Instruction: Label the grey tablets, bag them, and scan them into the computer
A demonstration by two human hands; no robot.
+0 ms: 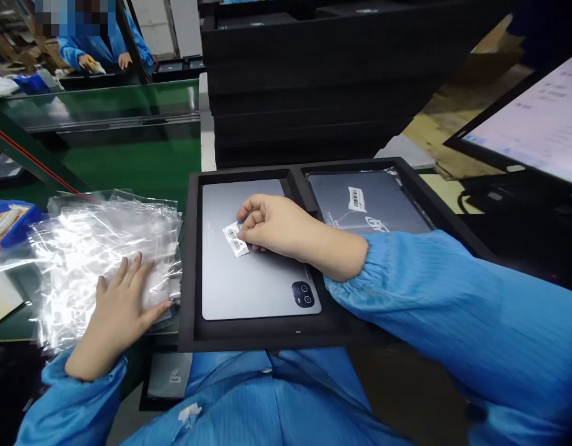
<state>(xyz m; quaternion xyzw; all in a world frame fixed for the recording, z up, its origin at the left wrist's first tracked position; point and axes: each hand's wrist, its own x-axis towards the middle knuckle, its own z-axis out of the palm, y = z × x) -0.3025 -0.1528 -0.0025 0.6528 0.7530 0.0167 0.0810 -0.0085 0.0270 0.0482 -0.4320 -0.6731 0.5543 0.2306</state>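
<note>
A grey tablet (253, 279) lies back-up in the left bay of a black foam tray (187, 266). My right hand (277, 226) rests on the tablet with fingers curled, pinching a small white barcode label (234, 239) against its back. My left hand (121, 303) lies flat with fingers spread on a stack of clear plastic bags (91, 248) left of the tray. A second tablet (367, 201), wrapped in a clear bag with a barcode sticker, fills the tray's right bay.
Tall stacks of black trays (314, 80) stand behind. A green conveyor (128, 155) runs at the left, where another person in blue (95, 49) works at the far end. A lit monitor (532, 118) is at the right; a blue packet (10, 223) at the far left.
</note>
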